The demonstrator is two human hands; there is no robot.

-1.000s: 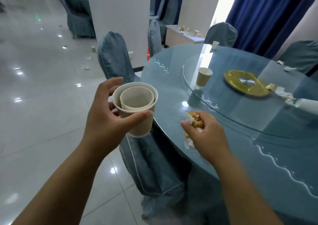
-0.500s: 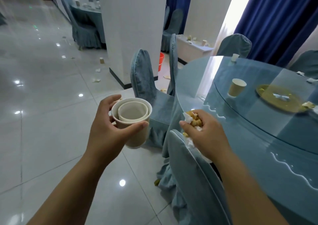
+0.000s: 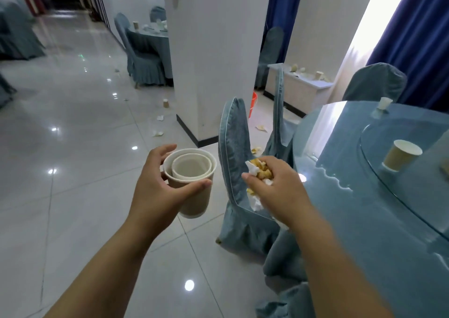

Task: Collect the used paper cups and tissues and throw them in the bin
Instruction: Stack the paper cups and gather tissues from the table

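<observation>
My left hand [image 3: 155, 191] grips a stack of nested paper cups [image 3: 192, 184], held upright over the floor. My right hand [image 3: 277, 186] is closed around a wad of crumpled tissues with yellow scraps [image 3: 258, 169], beside a chair back. One paper cup [image 3: 401, 155] stands on the glass turntable of the round blue table [image 3: 364, 220]. Another small cup [image 3: 384, 104] sits at the table's far edge. An orange bin [image 3: 253, 106] shows partly behind the pillar and the chair.
Blue-covered chairs [image 3: 235, 152] stand against the table between me and the bin. A white pillar [image 3: 211, 57] rises ahead. A cup [image 3: 166, 103] and tissue scraps [image 3: 158, 133] litter the tiled floor. A white side table [image 3: 296, 87] holds more cups.
My view has swung left, away from the table and toward the pillar and floor. Both hands keep their loads and have drifted along the table's edge.
</observation>
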